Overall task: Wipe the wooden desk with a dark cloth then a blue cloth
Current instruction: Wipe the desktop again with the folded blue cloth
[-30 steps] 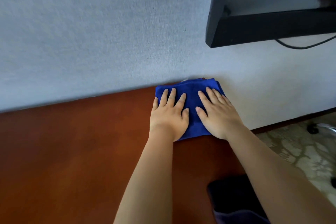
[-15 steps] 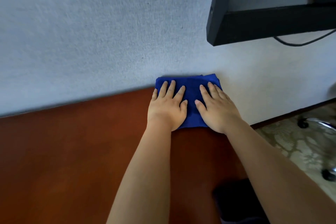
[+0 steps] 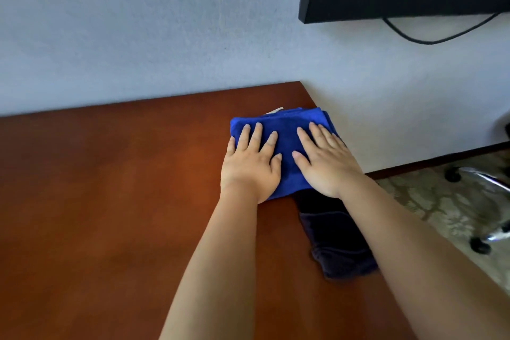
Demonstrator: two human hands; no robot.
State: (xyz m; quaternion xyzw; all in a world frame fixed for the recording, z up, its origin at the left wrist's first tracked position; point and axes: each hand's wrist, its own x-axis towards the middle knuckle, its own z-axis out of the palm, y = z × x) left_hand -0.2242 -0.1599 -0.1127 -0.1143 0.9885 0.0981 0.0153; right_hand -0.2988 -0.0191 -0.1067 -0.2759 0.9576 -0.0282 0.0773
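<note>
Blue cloth (image 3: 281, 130): folded, lying flat at the far right corner of the tabletop (image 3: 110, 201), close to the wall; a pale tag is showing at its far edge.
Left hand (image 3: 249, 165): fingers spread and straight, palm pressing down on the left half of the blue cloth.
Right hand (image 3: 325, 164): fingers spread and straight, palm pressing down on the right half of the blue cloth.
Dark cloth (image 3: 336, 240): lying set aside along the right tabletop edge, partly hidden under the right forearm, its far end touching or just beside the blue cloth.
Step in hand (judgement): the blue-cloth wipe is appearing to be under way, the dark-cloth pass likely being finished.
Technique (judgement): both palms should be keeping even downward pressure; strokes should be overlapping and running parallel to the wall; the folds should be staying flat; the cloth should be staying off the dark cloth and inside the right edge.
Containers: none is showing in this view.
</note>
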